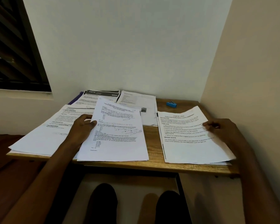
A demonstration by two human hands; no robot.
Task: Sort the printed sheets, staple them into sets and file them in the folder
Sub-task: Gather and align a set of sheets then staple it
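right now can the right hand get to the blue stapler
Probably yes, once it lets go: the right hand is pinching the task sheet, and the bare desk between it and the blue stapler holds nothing.

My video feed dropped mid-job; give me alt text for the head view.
The left hand pinches a printed sheet at mid-desk while the right hand holds another sheet at the right. More papers and a blue stapler lie behind on the wooden desk.
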